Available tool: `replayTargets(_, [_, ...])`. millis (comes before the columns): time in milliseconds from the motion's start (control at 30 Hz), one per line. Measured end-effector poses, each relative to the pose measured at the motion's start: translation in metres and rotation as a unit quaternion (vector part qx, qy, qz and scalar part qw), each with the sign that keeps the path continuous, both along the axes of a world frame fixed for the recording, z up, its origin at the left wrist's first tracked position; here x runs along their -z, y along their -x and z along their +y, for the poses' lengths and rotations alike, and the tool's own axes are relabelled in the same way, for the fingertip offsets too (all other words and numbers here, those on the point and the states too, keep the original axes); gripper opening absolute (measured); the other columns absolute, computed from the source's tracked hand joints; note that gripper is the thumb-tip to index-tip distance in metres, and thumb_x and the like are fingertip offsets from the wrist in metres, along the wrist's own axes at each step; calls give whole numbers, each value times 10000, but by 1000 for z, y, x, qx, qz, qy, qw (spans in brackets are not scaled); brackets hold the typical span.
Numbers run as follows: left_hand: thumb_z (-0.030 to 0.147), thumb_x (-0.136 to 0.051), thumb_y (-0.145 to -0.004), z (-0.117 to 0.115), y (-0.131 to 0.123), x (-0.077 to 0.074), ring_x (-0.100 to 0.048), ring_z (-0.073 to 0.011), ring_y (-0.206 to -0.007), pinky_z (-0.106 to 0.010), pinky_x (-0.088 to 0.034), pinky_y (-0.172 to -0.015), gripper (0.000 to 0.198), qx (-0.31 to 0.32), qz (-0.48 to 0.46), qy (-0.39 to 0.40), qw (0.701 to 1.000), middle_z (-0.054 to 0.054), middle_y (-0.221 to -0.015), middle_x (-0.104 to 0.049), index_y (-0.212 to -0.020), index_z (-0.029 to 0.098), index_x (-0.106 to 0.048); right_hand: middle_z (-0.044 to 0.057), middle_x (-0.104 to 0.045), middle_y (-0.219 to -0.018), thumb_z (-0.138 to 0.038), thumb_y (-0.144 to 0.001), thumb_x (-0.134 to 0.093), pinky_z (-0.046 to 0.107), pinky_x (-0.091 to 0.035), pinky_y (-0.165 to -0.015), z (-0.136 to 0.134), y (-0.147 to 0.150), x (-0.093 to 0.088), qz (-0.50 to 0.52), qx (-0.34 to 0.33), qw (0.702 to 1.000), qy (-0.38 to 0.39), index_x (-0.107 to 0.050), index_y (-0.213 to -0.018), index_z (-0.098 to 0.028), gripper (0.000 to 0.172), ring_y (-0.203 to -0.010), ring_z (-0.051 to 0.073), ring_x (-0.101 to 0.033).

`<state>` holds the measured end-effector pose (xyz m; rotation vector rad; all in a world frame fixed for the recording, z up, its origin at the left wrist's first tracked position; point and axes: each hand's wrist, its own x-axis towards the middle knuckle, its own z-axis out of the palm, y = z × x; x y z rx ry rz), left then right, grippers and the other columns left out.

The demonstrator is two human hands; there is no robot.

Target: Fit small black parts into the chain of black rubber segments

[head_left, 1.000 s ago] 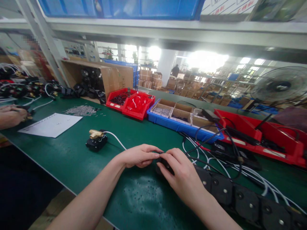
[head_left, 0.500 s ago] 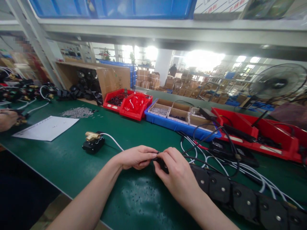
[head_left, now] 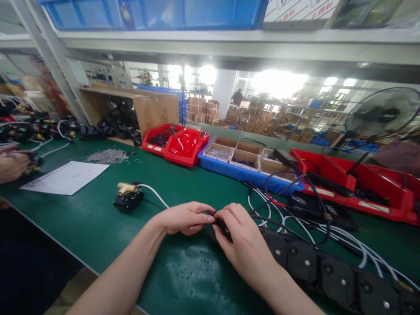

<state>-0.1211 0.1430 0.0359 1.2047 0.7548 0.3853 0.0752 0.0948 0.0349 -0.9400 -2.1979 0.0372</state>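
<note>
My right hand point(head_left: 241, 232) is closed round a small black part point(head_left: 222, 225), mostly hidden by its fingers. At that part's left end, my left hand point(head_left: 190, 218) pinches with thumb and forefinger. A white cable point(head_left: 154, 192) runs behind my left wrist from a black box with a brass fitting point(head_left: 127, 188), which lies on the green table to the left. Beside my right hand a row of black blocks with round silver studs point(head_left: 306, 262) stretches to the lower right.
Behind the hands stand a blue tray with cardboard compartments point(head_left: 246, 175) and red bins point(head_left: 187, 146). White and black cables point(head_left: 282, 214) tangle at the right. A paper sheet point(head_left: 65, 177) and a pile of small grey pieces point(head_left: 110, 155) lie left, near another person's hand point(head_left: 13, 165).
The fingers of my left hand have shifted slightly at the black part's end. Both hands stay in the same place, and the view has tilted a little.
</note>
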Motion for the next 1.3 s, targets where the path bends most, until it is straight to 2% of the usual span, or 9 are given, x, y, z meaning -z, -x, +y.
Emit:
replayTargets(133, [590,-779,-742,-2,-2,-1,-199,-46,-386,-166,-103,-360,707,-5,-5,-4,1000,137,-444,-324,-1186,123,-488,68,-551,-887,-96,-940,-516,348,-492,-712,0,0,1,17,-7,1000,-11,-591,-909,-153,99,-821,206,-520])
replayTargets(300, [608,-756,-757,-5,-4,-4,-204,-45,-397,-171,-120,-364,717,-18,4,-29,999,134,-468,-322,-1203,113,-489,57,-539,-836,-87,-942,-516,345,-474,-686,1,3,4,32,4,999,-24,-534,-812,-158,149,-793,204,-508])
replayTargets(500, [631,-738,-758,-7,-6,-4,-214,-43,-398,-173,-135,-361,684,-21,24,-61,998,132,-494,-306,-1152,114,-526,65,-557,-898,-56,-900,-532,345,-499,-720,-1,1,1,27,-8,1000,13,-590,-930,-155,119,-830,209,-525])
replayTargets(700, [652,-743,-738,-8,-8,-3,-211,-39,-398,-167,-140,-362,760,-38,32,-55,997,137,-492,-306,-1208,101,-513,61,-537,-825,-72,-930,-509,341,-485,-659,1,-1,2,23,-6,999,-22,-563,-812,-147,150,-769,207,-520])
replayTargets(900, [619,-746,-755,-8,-9,-4,-206,-35,-399,-170,-143,-362,696,-36,30,-55,997,136,-500,-309,-1167,102,-528,73,-556,-910,-62,-927,-507,344,-512,-721,2,0,4,25,-16,1000,-5,-601,-957,-140,126,-830,209,-534])
replayTargets(1067, [626,-774,-718,-9,-9,-7,-198,-36,-389,-173,-129,-362,749,-43,29,-39,998,148,-483,-303,-1183,104,-506,52,-514,-802,-110,-958,-504,343,-468,-648,4,0,5,21,-2,999,-30,-538,-782,-151,183,-746,200,-503])
replayTargets(1233, [621,-762,-735,-9,-10,-4,-206,-35,-394,-181,-127,-365,686,-53,30,-46,997,134,-493,-324,-1132,110,-536,79,-564,-927,-84,-956,-491,341,-510,-729,4,-2,2,38,-40,998,2,-596,-948,-147,123,-838,205,-532])
replayTargets(1300, [631,-763,-726,-8,-10,-3,-204,-36,-393,-184,-120,-365,715,-55,32,-46,997,135,-490,-323,-1154,108,-529,72,-560,-911,-79,-956,-493,338,-506,-720,5,-2,3,51,-45,998,10,-599,-946,-148,127,-832,202,-529])
